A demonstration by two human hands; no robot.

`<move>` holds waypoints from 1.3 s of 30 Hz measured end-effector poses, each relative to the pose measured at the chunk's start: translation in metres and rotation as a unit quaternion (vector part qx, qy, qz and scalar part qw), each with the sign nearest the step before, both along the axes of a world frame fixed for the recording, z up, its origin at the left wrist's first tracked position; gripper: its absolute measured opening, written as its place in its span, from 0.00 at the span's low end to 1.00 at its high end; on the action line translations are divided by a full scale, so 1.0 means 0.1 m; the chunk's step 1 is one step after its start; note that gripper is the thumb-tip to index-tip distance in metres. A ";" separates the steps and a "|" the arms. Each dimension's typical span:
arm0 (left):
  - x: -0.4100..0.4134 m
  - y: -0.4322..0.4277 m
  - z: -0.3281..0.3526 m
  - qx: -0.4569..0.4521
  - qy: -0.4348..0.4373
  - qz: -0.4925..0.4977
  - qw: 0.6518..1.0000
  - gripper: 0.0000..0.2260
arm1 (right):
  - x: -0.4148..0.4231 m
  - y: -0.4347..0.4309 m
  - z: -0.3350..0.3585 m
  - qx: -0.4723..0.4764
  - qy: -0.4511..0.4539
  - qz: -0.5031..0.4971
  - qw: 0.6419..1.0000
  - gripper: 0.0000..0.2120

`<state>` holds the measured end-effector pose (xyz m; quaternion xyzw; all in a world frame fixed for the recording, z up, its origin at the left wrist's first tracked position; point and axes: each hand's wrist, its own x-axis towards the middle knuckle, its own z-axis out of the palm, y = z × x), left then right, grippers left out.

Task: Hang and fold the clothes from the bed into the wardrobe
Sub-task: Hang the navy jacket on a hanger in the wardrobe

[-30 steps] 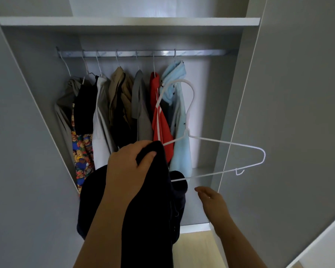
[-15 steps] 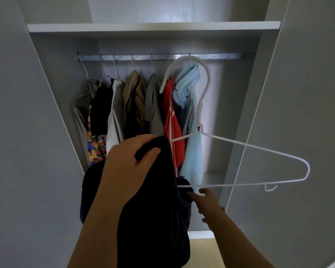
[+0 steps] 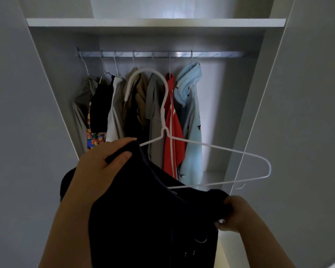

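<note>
A dark navy garment (image 3: 143,219) hangs in front of me, partly threaded on a white wire hanger (image 3: 220,149). My left hand (image 3: 97,171) grips the garment's upper left part, where the hanger's left arm disappears into the cloth. My right hand (image 3: 234,213) pinches the garment's right edge just below the hanger's bottom bar. The hanger's right shoulder sticks out bare to the right, and its hook (image 3: 149,74) points up in front of the hung clothes, below the metal rail (image 3: 220,54).
The open wardrobe holds several garments on hangers: grey, black, white, tan, grey, red (image 3: 172,132) and light blue (image 3: 191,132). The rail's right stretch is bare. A shelf (image 3: 155,22) runs above, and grey doors (image 3: 307,132) stand open at both sides.
My right hand rose and took hold of the dark garment's right edge, spreading the cloth rightward. The hanger swung left and lower, so its hook now sits before the tan garment.
</note>
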<state>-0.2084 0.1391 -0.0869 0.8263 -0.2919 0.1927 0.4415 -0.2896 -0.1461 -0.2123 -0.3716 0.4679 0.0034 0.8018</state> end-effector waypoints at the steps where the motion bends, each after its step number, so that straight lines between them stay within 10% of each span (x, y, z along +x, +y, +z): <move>1: 0.02 0.02 -0.01 0.010 0.005 -0.002 1.000 0.22 | -0.03 -0.05 0.04 0.008 -0.011 -0.002 1.000 0.09; 10: 0.08 -0.03 -0.10 0.070 0.022 -0.011 0.997 0.20 | -0.17 -0.39 0.22 0.043 -0.177 -0.021 0.983 0.28; 18: 0.10 -0.15 -0.13 0.099 0.025 0.002 0.995 0.16 | -0.18 -0.42 0.36 -0.140 -0.134 -0.081 0.978 0.09; 24: 0.05 -0.47 -0.25 0.168 0.029 -0.004 0.985 0.13 | -0.13 -0.29 0.45 -0.452 -0.092 -0.125 0.879 0.04; 31: -0.06 -0.76 -0.35 0.100 0.038 0.130 0.986 0.14 | -0.17 0.15 0.68 -0.373 -0.267 0.061 0.887 0.05; 39: -0.09 -0.64 -0.22 -0.038 0.056 -0.012 0.998 0.13 | -0.22 0.02 0.81 -0.727 -0.084 -0.120 0.671 0.08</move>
